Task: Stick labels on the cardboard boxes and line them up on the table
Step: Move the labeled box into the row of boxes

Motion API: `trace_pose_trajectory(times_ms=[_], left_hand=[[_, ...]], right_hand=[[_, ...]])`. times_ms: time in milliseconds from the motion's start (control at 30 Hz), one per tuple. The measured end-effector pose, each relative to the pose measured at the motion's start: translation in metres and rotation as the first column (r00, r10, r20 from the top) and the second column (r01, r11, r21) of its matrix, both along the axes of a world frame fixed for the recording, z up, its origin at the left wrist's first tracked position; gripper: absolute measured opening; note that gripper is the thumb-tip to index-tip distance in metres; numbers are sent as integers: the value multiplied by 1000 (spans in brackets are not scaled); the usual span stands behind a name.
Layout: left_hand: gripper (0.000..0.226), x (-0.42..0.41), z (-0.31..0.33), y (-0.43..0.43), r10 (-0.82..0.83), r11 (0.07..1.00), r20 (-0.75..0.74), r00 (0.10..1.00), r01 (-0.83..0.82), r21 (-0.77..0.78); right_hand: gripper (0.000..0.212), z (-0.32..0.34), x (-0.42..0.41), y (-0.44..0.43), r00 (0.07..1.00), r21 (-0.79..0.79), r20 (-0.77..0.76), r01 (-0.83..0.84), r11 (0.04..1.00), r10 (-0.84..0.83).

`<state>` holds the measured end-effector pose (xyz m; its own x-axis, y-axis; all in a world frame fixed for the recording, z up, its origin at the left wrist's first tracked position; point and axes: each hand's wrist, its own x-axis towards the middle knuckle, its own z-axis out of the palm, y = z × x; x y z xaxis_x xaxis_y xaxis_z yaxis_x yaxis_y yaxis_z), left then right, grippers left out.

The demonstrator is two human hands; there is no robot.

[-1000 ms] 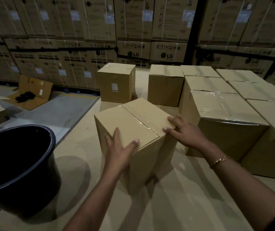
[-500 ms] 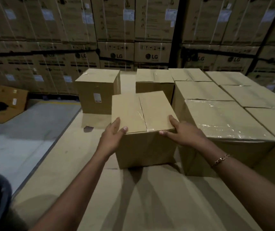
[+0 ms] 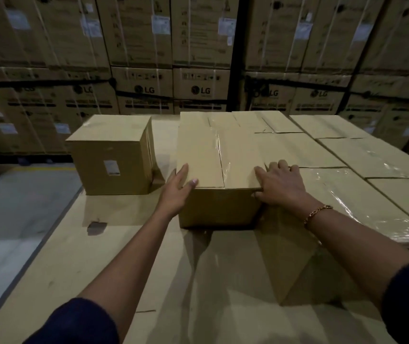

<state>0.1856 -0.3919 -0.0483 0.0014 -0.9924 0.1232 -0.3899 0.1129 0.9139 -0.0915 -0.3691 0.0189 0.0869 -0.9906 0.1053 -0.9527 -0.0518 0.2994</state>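
1. Right now the box (image 3: 213,155) sits on the table (image 3: 124,256) between your hands. Your left hand (image 3: 177,192) presses its left side, thumb over the top edge. Your right hand (image 3: 282,187) lies flat on top, fingers straight. Neither hand curls round it.
2. Just past your right hand stand the taped boxes (image 3: 347,184); push closer and those fingers may get pinched.
3. With flat palms only, uneven pressure could turn the box out of line.
4. No label shows on its top or near face, so it might be lined up unlabelled. The other faces are hidden.
5. Beyond your left hand, the separate box (image 3: 114,155) bears a white label (image 3: 111,168), its print too small to read.
6. Farther off, the stacked cartons (image 3: 198,83) read "LG".
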Motion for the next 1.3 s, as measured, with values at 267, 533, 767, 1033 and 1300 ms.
trace_pose_trajectory(times_ms=[267, 533, 767, 1033, 1300], left_hand=[[69, 2, 4, -36, -27, 1000, 107, 994, 26, 12], [71, 3, -3, -42, -8, 1000, 110, 994, 9, -6], [86, 5, -5, -53, -11, 999, 101, 995, 6, 45], [57, 133, -4, -95, 290, 955, 234, 928, -265, -134], [54, 290, 2, -154, 498, 867, 288, 818, -470, -166]], right_hand=[[82, -4, 0, -22, 966, 135, 224, 98, 986, -127], [73, -5, -1, -26, 981, 109, 157, 100, 989, -117], [69, 4, 18, -33, 970, 67, 183, 152, 986, -162], [65, 6, 163, -78, 750, -118, 611, -229, 966, 253], [66, -13, 312, -179, 436, 53, 891, -379, 924, 128]])
